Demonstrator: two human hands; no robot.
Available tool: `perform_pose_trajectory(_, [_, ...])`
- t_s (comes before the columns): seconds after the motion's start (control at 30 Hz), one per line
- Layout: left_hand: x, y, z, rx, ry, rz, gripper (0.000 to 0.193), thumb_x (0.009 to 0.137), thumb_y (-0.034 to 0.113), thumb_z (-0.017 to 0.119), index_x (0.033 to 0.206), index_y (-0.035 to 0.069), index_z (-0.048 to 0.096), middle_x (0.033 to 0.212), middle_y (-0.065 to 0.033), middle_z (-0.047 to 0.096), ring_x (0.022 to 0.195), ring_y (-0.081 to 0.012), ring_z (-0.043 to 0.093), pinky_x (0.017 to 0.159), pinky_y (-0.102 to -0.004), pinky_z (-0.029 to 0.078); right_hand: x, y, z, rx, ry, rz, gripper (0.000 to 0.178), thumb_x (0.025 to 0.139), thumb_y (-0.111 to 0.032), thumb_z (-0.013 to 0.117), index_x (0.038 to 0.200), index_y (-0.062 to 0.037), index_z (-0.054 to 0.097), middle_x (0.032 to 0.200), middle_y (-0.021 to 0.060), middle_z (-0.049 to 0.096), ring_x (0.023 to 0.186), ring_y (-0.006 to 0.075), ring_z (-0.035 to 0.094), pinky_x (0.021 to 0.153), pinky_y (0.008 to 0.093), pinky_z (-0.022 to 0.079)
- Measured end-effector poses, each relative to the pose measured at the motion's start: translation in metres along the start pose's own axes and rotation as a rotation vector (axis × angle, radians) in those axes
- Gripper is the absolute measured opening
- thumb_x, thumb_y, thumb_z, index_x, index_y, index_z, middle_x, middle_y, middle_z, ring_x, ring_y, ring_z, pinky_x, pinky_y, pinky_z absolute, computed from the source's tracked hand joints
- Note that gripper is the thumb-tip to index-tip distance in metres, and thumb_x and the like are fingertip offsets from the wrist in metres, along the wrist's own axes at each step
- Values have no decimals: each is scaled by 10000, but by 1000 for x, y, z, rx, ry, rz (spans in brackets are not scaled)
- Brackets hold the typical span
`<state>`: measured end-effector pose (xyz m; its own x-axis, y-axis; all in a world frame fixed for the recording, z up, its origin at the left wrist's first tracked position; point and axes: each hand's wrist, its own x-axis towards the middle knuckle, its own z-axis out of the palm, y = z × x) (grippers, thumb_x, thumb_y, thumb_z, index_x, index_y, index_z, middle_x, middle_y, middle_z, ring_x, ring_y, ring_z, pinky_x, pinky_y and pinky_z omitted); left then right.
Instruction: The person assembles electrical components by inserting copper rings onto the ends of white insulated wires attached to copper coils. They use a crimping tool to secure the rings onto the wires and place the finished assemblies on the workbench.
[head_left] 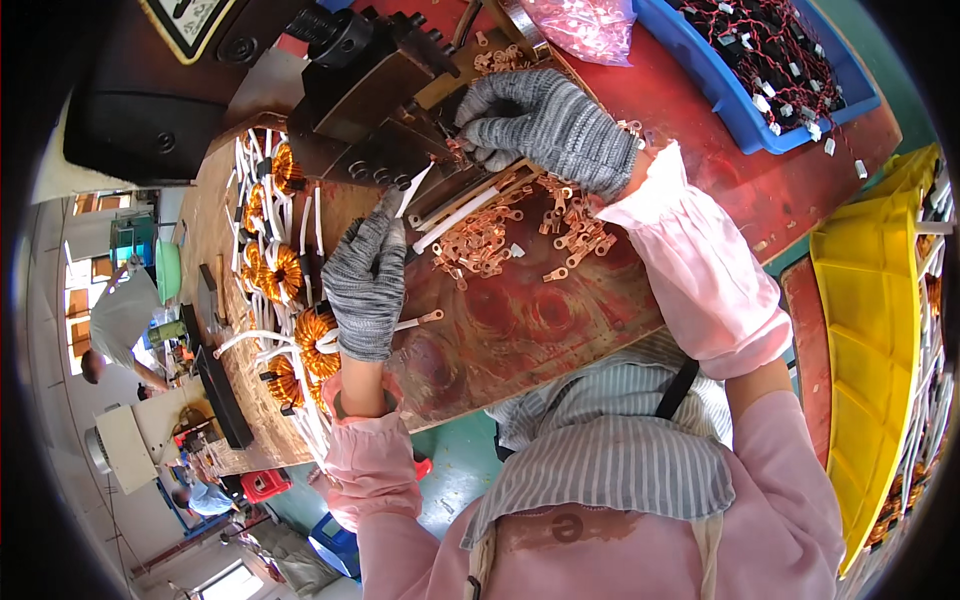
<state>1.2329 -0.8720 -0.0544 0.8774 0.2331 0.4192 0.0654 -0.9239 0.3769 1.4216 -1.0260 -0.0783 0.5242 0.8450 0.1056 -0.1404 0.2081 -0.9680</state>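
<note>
My left hand (pixel 366 285), in a grey knit glove, is closed on a white wire (pixel 414 190) whose end points up at the dark metal press (pixel 365 120). Beneath that hand a copper-wound coil (pixel 316 338) lies on the bench, and a white lead tipped with a copper ring terminal (pixel 432 316) sticks out beside the palm. Gloved likewise, my right hand (pixel 550 125) has its thumb and fingers pinched together at the press's die. What sits between those fingertips is too small to make out. Loose copper ring terminals (pixel 478 245) are heaped below it.
More coils (pixel 275 272) with white leads line the bench's left side. A blue tray (pixel 745 110) of red-and-black wires and a pink plastic bag (pixel 585 30) stand at the back right. The yellow bin (pixel 865 340) at right holds white-leaded coils. Another person (pixel 125 320) is far left.
</note>
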Motion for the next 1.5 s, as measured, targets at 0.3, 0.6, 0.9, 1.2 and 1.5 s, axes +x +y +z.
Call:
perform_pose_trajectory(0.3, [0,-6,1,46,-35,-23,294,841,98,541,1131,65,581,940,-141,629,771,-238,614,702,-304,472,8,6,1,-110,115,-40,145,783,-86,621,892,9,623,743,89,648,627,137,640,571,245,523])
perform_pose_trajectory(0.6, [2,-3,-2,140,-36,36,284,839,116,546,1114,61,590,933,-144,631,781,-245,620,704,-315,483,8,6,-1,-85,100,-34,170,785,-115,622,905,5,626,730,87,646,618,127,627,550,241,519])
perform_pose_trajectory(0.9, [2,0,-5,120,-59,7,279,834,110,557,1108,69,595,911,-146,629,740,-248,614,670,-316,483,3,2,-8,-180,164,7,204,827,-113,606,998,-3,587,843,68,627,693,127,607,615,242,526])
perform_pose_trajectory(1.2, [2,2,-7,106,-67,-11,281,842,119,557,1116,67,589,921,-154,624,766,-249,618,692,-310,480,-2,3,-12,-86,329,-124,186,803,-137,637,944,-17,615,732,51,614,595,110,576,543,251,501])
perform_pose_trajectory(1.5, [-25,3,-46,-544,-417,-407,256,872,179,535,1054,13,603,826,-93,638,742,-140,617,675,-253,489,-59,8,-15,-169,395,-218,148,838,-134,604,911,-6,592,750,8,575,691,76,509,645,218,449])
